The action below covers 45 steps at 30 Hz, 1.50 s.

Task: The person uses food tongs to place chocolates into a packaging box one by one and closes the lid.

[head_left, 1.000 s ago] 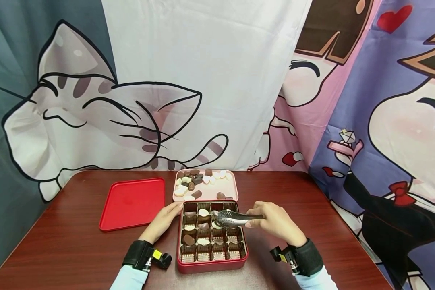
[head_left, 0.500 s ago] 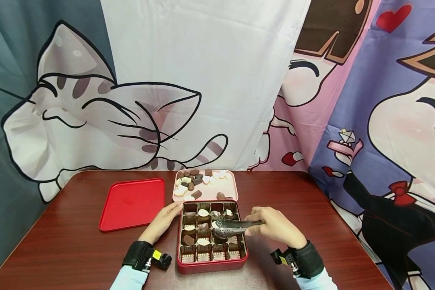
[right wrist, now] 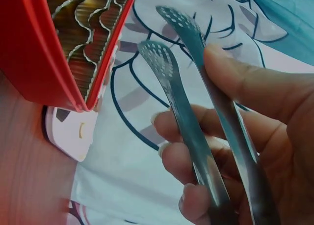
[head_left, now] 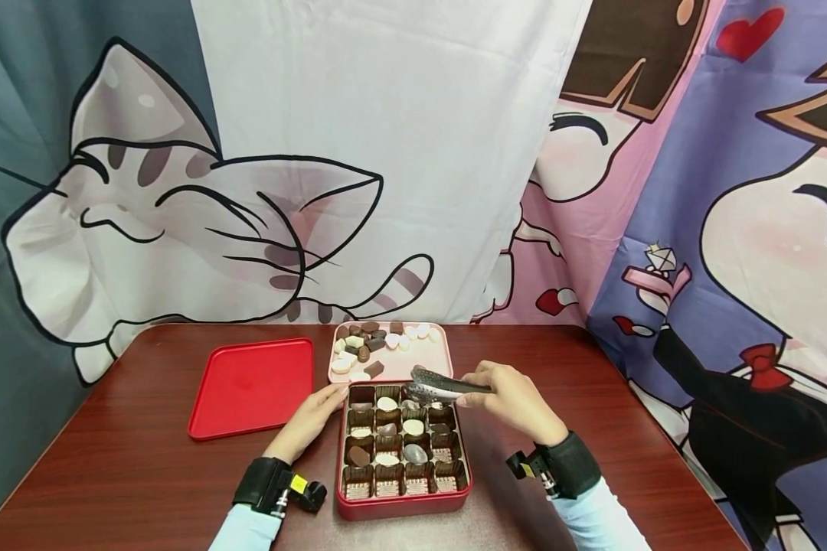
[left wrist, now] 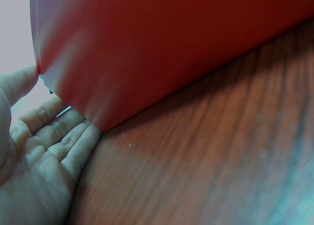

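My right hand (head_left: 511,394) holds metal tongs (head_left: 437,385), pinched between thumb and fingers, over the back right of a red tin (head_left: 405,508). In the right wrist view the perforated tips stand apart with nothing between them. Inside the tin is a divided insert; chocolates fill many compartments, including a shiny oval chocolate (head_left: 415,454) in the third row from the back. The front row shows bare compartment bottoms. At the tin's back left corner my left hand (head_left: 312,420) rests, its fairly straight fingers and thumb touching the red wall (left wrist: 162,48).
Behind the tin lies a pink tray (head_left: 427,360) with brown and white chocolates. A red lid (head_left: 258,390) lies flat on the wooden table (head_left: 145,474) to the left. A printed curtain (head_left: 400,153) hangs beyond the table's far edge.
My right hand moved the tongs forward over the third row, then back away from me as they lifted. The oval chocolate now sits in a third-row compartment that was bare. Left hand stayed put.
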Motion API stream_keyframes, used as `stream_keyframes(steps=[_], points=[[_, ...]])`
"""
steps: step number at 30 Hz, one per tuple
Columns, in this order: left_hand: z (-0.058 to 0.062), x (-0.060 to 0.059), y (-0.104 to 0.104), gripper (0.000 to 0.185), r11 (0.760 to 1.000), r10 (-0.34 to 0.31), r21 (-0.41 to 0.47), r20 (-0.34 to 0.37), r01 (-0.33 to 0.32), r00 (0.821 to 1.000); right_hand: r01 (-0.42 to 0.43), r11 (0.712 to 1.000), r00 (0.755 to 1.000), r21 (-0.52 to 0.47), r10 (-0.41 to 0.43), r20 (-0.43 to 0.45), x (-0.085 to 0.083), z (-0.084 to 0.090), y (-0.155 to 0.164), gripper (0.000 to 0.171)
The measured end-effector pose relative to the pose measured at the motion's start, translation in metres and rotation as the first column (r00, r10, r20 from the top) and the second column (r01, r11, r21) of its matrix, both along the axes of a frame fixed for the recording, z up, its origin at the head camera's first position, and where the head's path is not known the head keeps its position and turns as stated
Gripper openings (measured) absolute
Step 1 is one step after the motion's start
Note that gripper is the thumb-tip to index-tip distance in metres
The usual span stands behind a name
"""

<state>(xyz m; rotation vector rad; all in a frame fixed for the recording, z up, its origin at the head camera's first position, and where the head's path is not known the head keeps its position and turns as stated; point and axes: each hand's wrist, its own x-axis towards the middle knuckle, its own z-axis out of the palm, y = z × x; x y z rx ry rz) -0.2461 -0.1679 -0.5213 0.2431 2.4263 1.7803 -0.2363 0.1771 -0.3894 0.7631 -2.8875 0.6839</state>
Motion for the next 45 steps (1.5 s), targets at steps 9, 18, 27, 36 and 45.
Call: stream_keyframes(steps=[9,18,27,36,45], points=[[0.000,0.001,0.003,0.050,0.997,0.055,0.057,0.004,-0.056,0.998,0.103,0.991,0.995,0.087,-0.104,0.008,-0.029,0.006,-0.037,0.037],[-0.002,0.000,0.004,0.045,0.996,0.072,0.050,-0.007,-0.071,0.997,0.093,0.977,0.996,0.189,-0.092,-0.013,-0.055,-0.006,-0.075,0.027],[-0.001,0.002,0.004,0.046,0.996,0.070,0.053,-0.003,-0.070,0.998,0.108,0.963,0.994,0.247,-0.102,-0.035,-0.070,-0.023,-0.101,0.046],[-0.002,0.001,0.005,0.048,0.996,0.070,0.048,-0.005,-0.069,0.998,0.119,0.953,0.993,0.278,-0.118,-0.020,-0.077,-0.032,-0.111,0.046],[-0.001,0.002,0.005,0.049,0.996,0.068,0.055,0.010,-0.069,0.998,0.165,0.932,0.986,0.322,-0.149,-0.073,-0.076,-0.032,-0.115,0.033]])
